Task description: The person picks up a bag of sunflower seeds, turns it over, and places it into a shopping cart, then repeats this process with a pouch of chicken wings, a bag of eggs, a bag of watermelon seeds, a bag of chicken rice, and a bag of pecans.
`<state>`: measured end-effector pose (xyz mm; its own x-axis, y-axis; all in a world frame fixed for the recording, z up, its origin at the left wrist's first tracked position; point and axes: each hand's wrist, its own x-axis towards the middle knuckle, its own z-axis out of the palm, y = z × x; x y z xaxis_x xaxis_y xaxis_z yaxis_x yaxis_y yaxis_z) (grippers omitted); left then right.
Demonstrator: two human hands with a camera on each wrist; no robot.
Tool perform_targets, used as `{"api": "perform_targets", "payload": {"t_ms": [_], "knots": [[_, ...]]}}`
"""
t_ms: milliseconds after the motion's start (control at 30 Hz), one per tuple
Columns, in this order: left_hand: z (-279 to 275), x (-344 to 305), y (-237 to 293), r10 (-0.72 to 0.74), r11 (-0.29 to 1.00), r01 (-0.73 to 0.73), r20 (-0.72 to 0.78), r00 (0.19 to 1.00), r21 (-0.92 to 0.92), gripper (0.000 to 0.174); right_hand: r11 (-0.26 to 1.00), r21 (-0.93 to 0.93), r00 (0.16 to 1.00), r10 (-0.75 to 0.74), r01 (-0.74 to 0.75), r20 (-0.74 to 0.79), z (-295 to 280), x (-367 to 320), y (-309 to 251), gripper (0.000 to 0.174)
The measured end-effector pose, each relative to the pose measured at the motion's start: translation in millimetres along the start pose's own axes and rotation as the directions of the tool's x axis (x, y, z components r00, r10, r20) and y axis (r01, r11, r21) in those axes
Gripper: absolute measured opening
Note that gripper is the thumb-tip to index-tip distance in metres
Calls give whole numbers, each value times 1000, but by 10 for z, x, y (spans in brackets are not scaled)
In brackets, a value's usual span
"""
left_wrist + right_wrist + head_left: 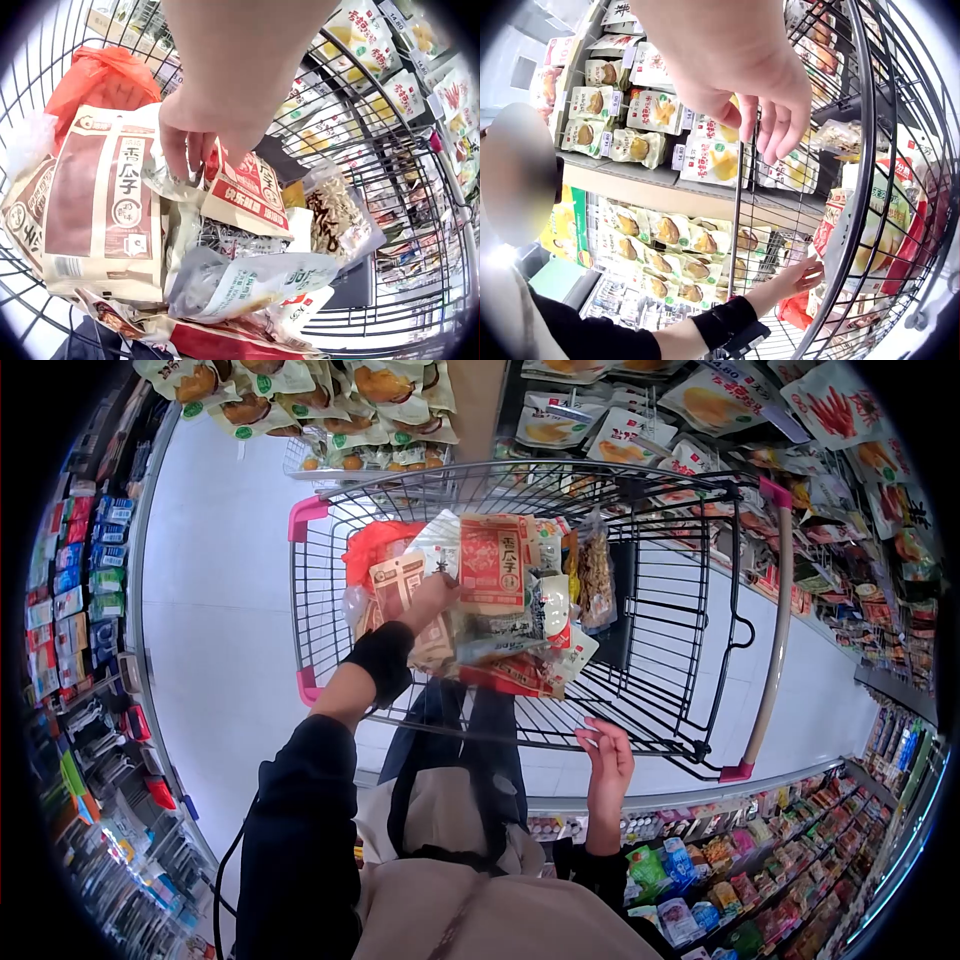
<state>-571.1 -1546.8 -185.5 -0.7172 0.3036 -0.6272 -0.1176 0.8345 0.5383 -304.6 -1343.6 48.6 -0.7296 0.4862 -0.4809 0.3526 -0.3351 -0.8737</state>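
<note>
My left hand (432, 603) reaches into the loaded shopping cart and pinches the left edge of a red-and-beige bag of melon seeds (492, 560). In the left wrist view, the curled fingers (180, 154) hide that bag's upper corner. A larger brown-and-beige seed bag (101, 202) stands to the left, before a red plastic bag (105, 79). Clear and printed food packets (247, 281) lie below. My right hand (608, 760) hangs beside the cart's near side rail, its fingers loosely bent and holding nothing.
The wire cart (660, 650) has pink corners and a pale handle (770, 630) at the right. Shelves of packaged snacks (620, 435) stand beyond it, more racks (90, 570) at the left and behind. White floor (220, 610) runs along the aisle.
</note>
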Motion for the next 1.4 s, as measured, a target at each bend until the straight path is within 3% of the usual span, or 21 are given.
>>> {"api": "perform_targets", "payload": {"t_ms": [33, 133, 167, 233, 333, 400, 533, 633, 733, 767, 900, 1033, 1133, 1167, 1267, 1300, 1400], "knots": [[70, 26, 10, -35, 999, 36, 14, 999, -41, 40, 999, -20, 1000, -26, 26, -2, 6, 5, -10, 22], [323, 58, 1, -12, 998, 3, -158, 987, -58, 35, 997, -74, 999, -35, 35, -4, -35, 16, 66, 21], [387, 78, -17, 11, 989, -39, -194, 981, -140, 33, 995, -90, 999, -47, 47, -4, -39, 17, 80, 20], [421, 118, -22, -23, 988, -9, -204, 979, -151, 33, 991, -108, 997, -77, 80, 32, -39, 13, 78, 20], [331, 77, 22, 54, 979, -94, -215, 975, -182, 26, 989, -99, 993, -102, 107, 58, -2, 58, 94, 17], [127, -78, 107, 166, 963, -205, -213, 963, -176, 22, 988, -96, 990, -115, 122, 76, 18, 101, 109, 17], [-444, -422, 305, 307, 949, -309, -41, 951, -55, 12, 974, -130, 976, -168, 186, 137, 60, 185, 86, 17], [-827, -592, 485, 456, 888, -456, 18, 890, 53, 8, 957, -196, 967, -181, 215, 178, 56, 227, 50, 17], [-1056, -590, 704, 708, 660, -669, 15, 706, 342, 16, 952, -208, 963, -182, 223, 197, 67, 266, 28, 16], [-1143, -587, 818, 723, 612, -699, 97, 684, 370, 16, 951, -213, 963, -181, 223, 200, 60, 272, 36, 16], [-1220, -357, 1099, 746, 470, -705, 186, 639, 531, 18, 950, -221, 964, -178, 221, 198, 50, 286, 35, 16], [-1075, 12, 1083, 866, 237, -697, 178, 467, 677, 19, 956, -217, 972, -162, 198, 171, 53, 304, 28, 16], [-1016, 284, 998, 894, 209, -708, 162, 418, 674, 20, 967, -191, 979, -139, 166, 148, 36, 291, 16, 18], [-994, 355, 959, 879, 257, -707, 145, 455, 659, 22, 967, -196, 980, -135, 162, 146, 38, 288, 9, 18], [-877, 652, 726, 903, 307, -672, 17, 429, 674, 24, 954, -237, 977, -151, 183, 149, 33, 290, 6, 17], [-869, 700, 674, 898, 286, -666, 51, 437, 689, 26, 940, -267, 972, -174, 211, 157, 28, 303, 19, 16], [-795, 751, 497, 821, 428, -607, -7, 570, 669, 25, 935, -278, 973, -184, 218, 142, 22, 302, 37, 16]]}}
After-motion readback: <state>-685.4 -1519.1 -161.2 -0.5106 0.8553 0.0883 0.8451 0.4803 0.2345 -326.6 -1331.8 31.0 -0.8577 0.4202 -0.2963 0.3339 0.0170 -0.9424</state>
